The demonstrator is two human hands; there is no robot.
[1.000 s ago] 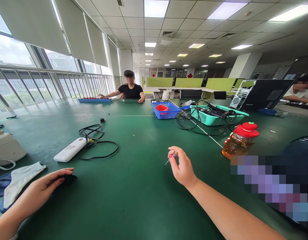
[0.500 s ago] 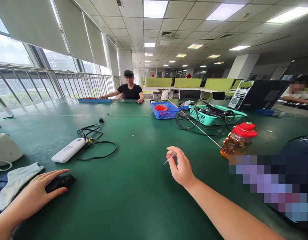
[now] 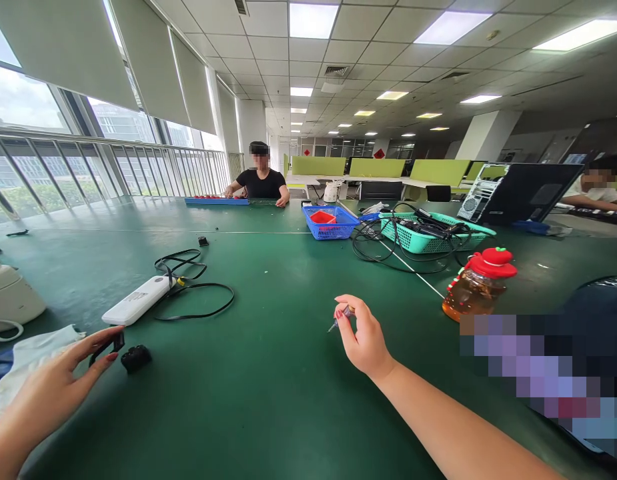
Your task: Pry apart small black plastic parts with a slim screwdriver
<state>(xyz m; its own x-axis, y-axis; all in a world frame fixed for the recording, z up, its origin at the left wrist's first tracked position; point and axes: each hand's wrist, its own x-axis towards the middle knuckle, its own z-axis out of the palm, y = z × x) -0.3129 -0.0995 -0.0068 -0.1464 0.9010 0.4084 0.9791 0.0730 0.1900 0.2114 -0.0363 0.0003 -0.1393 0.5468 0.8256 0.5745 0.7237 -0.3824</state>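
Observation:
At the lower left, my left hand [image 3: 63,380] pinches a thin black part [image 3: 117,343] between thumb and fingers; much of it is hidden by the hand. Just right of those fingertips, a small black block [image 3: 137,359] rests on the green table. My right hand [image 3: 363,337] is closed round a small screwdriver [image 3: 333,327] over the middle of the table. The screwdriver's thin metal tip points down and to the left.
A white power bank-like box [image 3: 138,300] with a black cable lies beyond my left hand. Farther off stand a blue basket [image 3: 333,231] and a teal basket [image 3: 418,241] of cables. A red-lidded jar [image 3: 473,290] is at right. A person [image 3: 261,180] sits opposite.
My left hand has drawn back to the left with the thin black part, leaving the black block apart from it. Across the table, the blue tray has shifted right. My right hand stays put.

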